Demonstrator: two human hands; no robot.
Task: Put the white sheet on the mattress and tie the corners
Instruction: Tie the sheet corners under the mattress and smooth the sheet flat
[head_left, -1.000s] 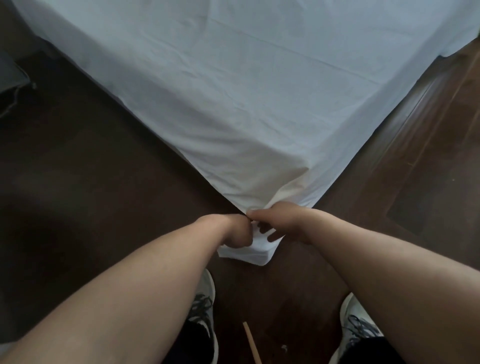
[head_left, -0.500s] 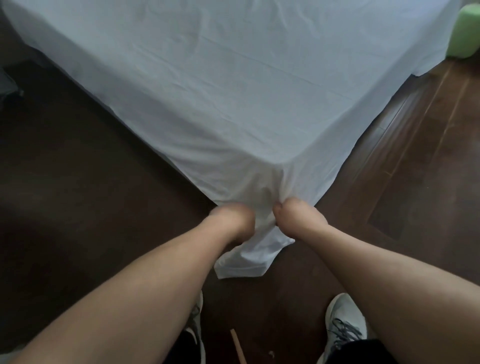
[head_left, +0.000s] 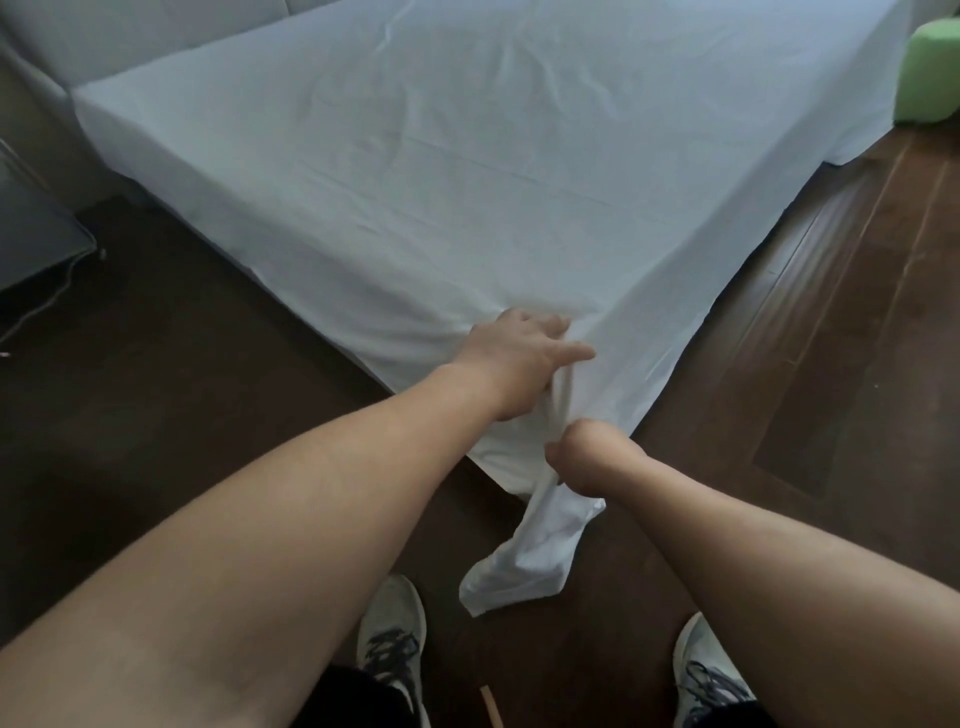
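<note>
- The white sheet (head_left: 467, 171) lies spread over the mattress (head_left: 171, 161), covering its top and hanging down both visible sides to the dark wooden floor (head_left: 841, 322).
- At the near corner of the mattress the sheet's loose cloth is gathered into a twisted rope that runs down between the two hands.
- The left hand (head_left: 519, 358) rests on the corner — palm down, fingers (head_left: 550, 326) slightly spread over the cloth, thumb stretched out to the right; its underside presses the top of the gathered rope.
- The right hand (head_left: 582, 457) sits just below and beside the left, closed in a fist around the rope of sheet; the fingers curl under and are hidden from view.
- Below the right fist the free tail of the sheet (head_left: 524, 561) hangs down and ends in a crumpled flap just above the floor, between the person's feet.
- Two grey-and-white sneakers show at the bottom edge — the left shoe (head_left: 389, 639) under the left forearm and the right shoe (head_left: 706, 675) under the right forearm.
- A thin pale wooden stick (head_left: 491, 706) lies on the floor between the shoes.
- A light green block (head_left: 930, 73) stands at the top right, just beside the far hanging edge of the sheet.
- A grey object with a cable (head_left: 31, 244) sits on the floor at the left, well apart from the hands.
</note>
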